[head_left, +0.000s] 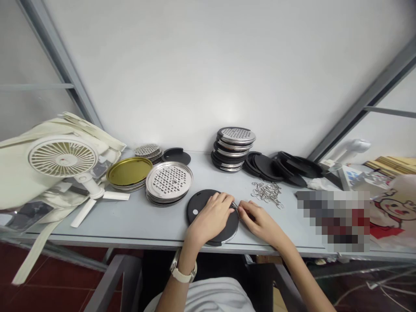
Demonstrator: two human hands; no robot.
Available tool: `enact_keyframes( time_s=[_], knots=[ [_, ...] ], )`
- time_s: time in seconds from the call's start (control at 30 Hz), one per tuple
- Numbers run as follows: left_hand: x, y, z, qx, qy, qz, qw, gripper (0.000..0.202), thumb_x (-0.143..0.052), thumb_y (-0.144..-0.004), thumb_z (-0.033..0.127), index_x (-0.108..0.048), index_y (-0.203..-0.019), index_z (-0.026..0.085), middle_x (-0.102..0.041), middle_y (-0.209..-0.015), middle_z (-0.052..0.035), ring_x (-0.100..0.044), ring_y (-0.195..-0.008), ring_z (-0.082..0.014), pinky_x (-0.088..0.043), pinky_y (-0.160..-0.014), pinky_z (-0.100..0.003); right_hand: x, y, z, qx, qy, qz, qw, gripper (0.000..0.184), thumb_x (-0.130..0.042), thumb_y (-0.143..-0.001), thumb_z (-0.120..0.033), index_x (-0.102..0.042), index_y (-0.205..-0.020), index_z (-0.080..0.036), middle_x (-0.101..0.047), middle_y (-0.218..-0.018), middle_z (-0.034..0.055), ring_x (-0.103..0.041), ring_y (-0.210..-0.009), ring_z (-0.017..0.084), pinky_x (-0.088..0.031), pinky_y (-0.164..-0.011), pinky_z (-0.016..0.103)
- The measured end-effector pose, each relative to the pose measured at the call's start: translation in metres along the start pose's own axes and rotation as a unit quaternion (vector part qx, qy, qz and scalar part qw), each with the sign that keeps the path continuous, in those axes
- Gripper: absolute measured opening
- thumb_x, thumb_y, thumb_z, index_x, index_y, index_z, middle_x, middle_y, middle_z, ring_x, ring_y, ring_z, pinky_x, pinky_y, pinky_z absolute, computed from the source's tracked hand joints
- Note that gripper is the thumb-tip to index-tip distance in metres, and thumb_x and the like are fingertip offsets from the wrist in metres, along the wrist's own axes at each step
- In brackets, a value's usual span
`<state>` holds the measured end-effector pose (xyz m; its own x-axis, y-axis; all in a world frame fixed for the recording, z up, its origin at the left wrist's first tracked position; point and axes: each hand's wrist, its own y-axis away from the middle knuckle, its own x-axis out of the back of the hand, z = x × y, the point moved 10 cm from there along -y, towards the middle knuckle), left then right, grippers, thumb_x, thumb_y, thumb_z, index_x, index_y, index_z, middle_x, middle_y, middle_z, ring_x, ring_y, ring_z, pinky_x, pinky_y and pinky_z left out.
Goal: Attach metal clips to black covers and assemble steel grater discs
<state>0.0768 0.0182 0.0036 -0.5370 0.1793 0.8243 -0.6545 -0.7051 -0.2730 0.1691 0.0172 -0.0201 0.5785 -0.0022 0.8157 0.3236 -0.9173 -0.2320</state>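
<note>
A round black lid with a small white hole lies flat at the table's front edge. My left hand presses down on it, fingers spread over its right half. My right hand is just to the right, its fingertips pinched on a small metal ring clip at the lid's right rim, touching my left fingertips. A loose pile of metal ring clips lies just behind my right hand.
Stacks of perforated steel discs, gold-coloured lids and assembled lids stand further back. Black lids spread at back right. A white fan on a cream bag sits left. Clutter lies right.
</note>
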Motion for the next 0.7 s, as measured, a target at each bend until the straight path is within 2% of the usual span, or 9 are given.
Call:
enact_keyframes(
  time_s=[0.27,0.7],
  knots=[
    [0.0022,0.0005,0.0007,-0.001,-0.007,0.007,1.000,0.012,-0.037,-0.098,0.023,-0.047,-0.104,0.019,-0.055,-0.108,-0.0055,-0.048,-0.103,-0.0214,-0.041,-0.092,-0.037,0.0011,0.0014,0.0037,-0.011,-0.019,-0.005,1.000,0.030,-0.034,-0.098,-0.033,-0.042,-0.072,-0.022,-0.048,-0.063,-0.0028,-0.047,-0.063,0.016,-0.039,-0.064,0.029],
    [0.0016,0.0003,0.0001,-0.010,0.004,0.010,1.000,0.021,-0.039,-0.097,0.021,-0.047,-0.117,0.021,-0.054,-0.117,-0.0048,-0.047,-0.108,-0.0214,-0.039,-0.096,-0.038,-0.0019,0.0010,-0.0009,0.008,-0.016,-0.022,1.000,0.034,-0.034,-0.099,-0.033,-0.042,-0.068,-0.021,-0.047,-0.062,-0.0024,-0.045,-0.062,0.016,-0.038,-0.067,0.030]
  ],
)
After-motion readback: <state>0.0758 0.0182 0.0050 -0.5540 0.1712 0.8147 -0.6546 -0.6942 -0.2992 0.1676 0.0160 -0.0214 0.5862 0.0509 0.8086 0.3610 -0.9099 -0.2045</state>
